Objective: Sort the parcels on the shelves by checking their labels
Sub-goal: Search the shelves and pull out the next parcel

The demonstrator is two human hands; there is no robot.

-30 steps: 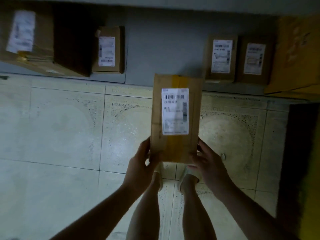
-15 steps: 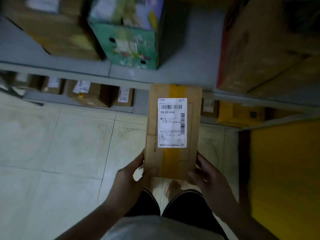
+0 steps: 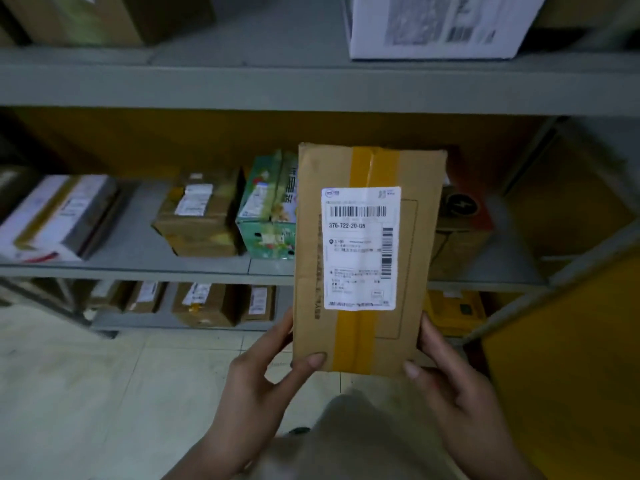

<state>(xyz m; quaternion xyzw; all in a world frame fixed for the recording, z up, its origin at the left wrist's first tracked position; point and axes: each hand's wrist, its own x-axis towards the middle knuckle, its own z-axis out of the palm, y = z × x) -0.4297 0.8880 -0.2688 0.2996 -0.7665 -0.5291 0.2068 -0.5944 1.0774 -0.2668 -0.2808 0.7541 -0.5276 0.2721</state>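
Held upright in both hands before the shelves: flat, creased brown cardboard parcel, glossy yellow tape down its middle. Left hand clamped on the lower left corner, thumb flat on the front; right hand gripping the lower right edge. White label, barcodes, 376-722-20-G6. Beyond, on the grey metal shelf: taped brown box beside green printed carton.

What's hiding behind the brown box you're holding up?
The parcel covers part of the middle shelf. A green carton peeks out on its left, and a brown box with a lightning mark peeks out on its right. Whatever stands between them is hidden.
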